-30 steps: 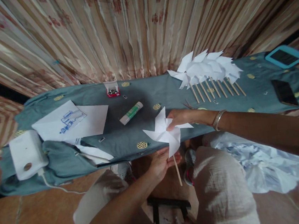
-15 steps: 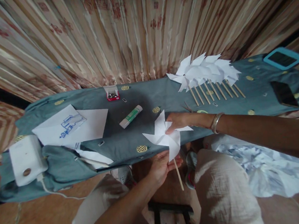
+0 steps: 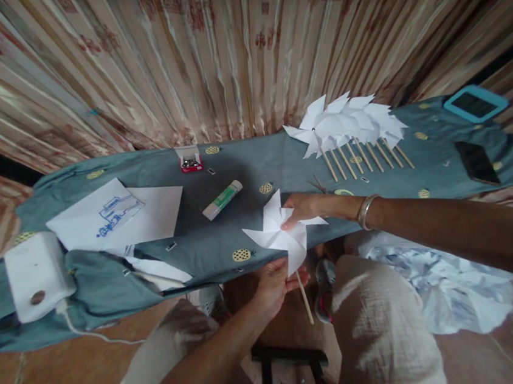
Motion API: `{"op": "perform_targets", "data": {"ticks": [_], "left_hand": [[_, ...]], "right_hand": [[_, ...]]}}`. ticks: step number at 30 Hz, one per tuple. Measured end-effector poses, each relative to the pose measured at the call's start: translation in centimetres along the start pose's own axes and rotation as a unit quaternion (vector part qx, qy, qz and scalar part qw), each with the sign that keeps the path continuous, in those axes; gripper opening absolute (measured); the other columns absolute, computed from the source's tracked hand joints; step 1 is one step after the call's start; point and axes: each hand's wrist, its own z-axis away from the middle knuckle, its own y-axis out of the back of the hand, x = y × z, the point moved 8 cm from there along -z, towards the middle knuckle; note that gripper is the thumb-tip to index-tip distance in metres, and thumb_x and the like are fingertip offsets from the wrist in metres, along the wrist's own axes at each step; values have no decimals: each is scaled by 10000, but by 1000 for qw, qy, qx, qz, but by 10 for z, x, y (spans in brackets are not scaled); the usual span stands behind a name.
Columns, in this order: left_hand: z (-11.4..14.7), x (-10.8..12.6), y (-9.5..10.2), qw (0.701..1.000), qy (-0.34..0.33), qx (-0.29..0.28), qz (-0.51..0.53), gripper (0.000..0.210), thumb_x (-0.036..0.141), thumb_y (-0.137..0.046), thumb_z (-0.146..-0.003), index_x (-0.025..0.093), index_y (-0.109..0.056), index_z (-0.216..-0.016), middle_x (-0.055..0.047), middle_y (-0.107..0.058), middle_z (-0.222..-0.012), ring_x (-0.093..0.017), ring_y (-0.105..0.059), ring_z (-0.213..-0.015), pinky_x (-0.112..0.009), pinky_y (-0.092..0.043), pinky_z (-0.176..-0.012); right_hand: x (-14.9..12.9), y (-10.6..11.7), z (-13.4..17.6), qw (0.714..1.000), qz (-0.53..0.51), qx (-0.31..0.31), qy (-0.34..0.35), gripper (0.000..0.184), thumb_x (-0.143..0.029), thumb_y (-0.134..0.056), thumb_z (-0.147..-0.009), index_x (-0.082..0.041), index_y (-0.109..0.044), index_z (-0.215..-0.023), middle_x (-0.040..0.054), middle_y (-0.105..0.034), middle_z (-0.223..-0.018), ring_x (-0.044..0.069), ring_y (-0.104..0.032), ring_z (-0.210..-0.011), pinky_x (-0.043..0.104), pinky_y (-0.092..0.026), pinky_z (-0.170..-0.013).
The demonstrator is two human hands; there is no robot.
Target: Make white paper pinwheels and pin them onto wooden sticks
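A white paper pinwheel (image 3: 296,246) on a thin wooden stick (image 3: 305,300) is between my two hands, at the near edge of the cloth-covered table (image 3: 254,168). My right hand (image 3: 301,207) presses on its centre from above, thumb over the front of the blades. From below, my left hand (image 3: 273,283) is closed around the stick just under the blades; the paper hides part of its fingers. Several finished-looking pinwheels (image 3: 350,122) lie overlapped in a row at the back right, sticks toward me.
A glue stick (image 3: 222,200), a red box of metal pins (image 3: 190,163), and scissors (image 3: 320,185) lie on the cloth. Paper sheets (image 3: 158,211) and a white charger-like device (image 3: 38,276) are at left. At right are a phone (image 3: 477,161), a blue-framed tablet (image 3: 476,103), and a bag of paper (image 3: 444,282).
The view has shifted slightly, so the table's things sit a little further left. Both hands keep the same hold on the pinwheel.
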Motion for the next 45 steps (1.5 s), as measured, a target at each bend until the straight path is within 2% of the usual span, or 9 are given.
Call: {"op": "perform_targets", "data": {"ticks": [7, 11, 17, 27, 34, 38, 40, 42, 45], "left_hand": [[1, 1, 0, 1000, 1, 5, -9, 418, 387, -891, -519, 86, -702, -739, -74, -691, -645, -170, -648, -558, -292, -498, -606], [2, 3, 0, 1000, -1, -1, -20, 396, 401, -875, -567, 88, -681, -714, -77, -683, -643, -172, -644, -557, -308, -500, -625], [1, 3, 1, 1000, 6, -2, -21, 379, 384, -870, -575, 87, -703, -742, -65, -679, -646, -165, -639, -553, -322, -509, -637], [-3, -2, 3, 1000, 2, -5, -14, 506, 506, -885, -468, 94, -681, -677, -66, -665, -626, -162, -619, -524, -316, -484, -591], [0, 1, 0, 1000, -5, -14, -22, 439, 459, -860, -570, 95, -686, -744, -71, -672, -656, -173, -632, -560, -339, -497, -649], [6, 12, -8, 999, -20, -22, -14, 402, 425, -863, -567, 104, -687, -735, -60, -674, -662, -167, -643, -576, -315, -503, -649], [9, 20, -12, 999, -33, -24, -17, 389, 413, -860, -561, 110, -680, -725, -62, -678, -663, -172, -647, -577, -322, -508, -660], [12, 28, -17, 998, -45, -30, -27, 374, 395, -857, -555, 113, -672, -717, -74, -687, -674, -187, -655, -582, -342, -515, -675], [14, 38, -25, 996, -58, -43, -46, 364, 381, -853, -550, 111, -672, -715, -85, -691, -686, -197, -659, -588, -354, -518, -677]], "right_hand": [[4, -1, -1, 1000, 3, 6, -4, 168, -235, -776, -626, -164, -741, -774, 37, -755, -828, 185, -670, -755, 244, -514, -658], [4, 0, 1, 1000, 18, 5, -8, 231, -259, -774, -637, -131, -744, -826, 68, -756, -866, 198, -663, -772, 253, -508, -667], [-3, 1, 6, 999, 34, -17, 2, 267, -238, -733, -669, -78, -727, -883, 89, -742, -872, 187, -632, -755, 253, -476, -661], [7, -4, -2, 999, -13, -30, 13, 272, -373, -764, -564, -172, -714, -741, 40, -723, -766, 202, -638, -709, 290, -502, -657], [6, 0, -3, 999, -10, -26, 19, 302, -384, -794, -539, -181, -728, -754, 15, -726, -765, 193, -640, -708, 278, -497, -644], [-4, 5, 4, 999, 9, -40, 28, 365, -389, -823, -552, -154, -740, -819, 48, -746, -836, 205, -652, -758, 293, -505, -696], [-9, 9, 10, 998, -21, -30, 56, 426, -440, -830, -573, -149, -739, -871, 64, -753, -907, 205, -657, -806, 291, -507, -734], [-10, 12, 18, 991, -100, -24, 84, 509, -536, -799, -611, -147, -729, -932, 68, -752, -953, 191, -659, -818, 280, -506, -747], [3, 16, 30, 971, -223, -17, 88, 611, -666, -725, -648, -147, -714, -970, 61, -746, -903, 158, -644, -715, 257, -494, -656]]}}
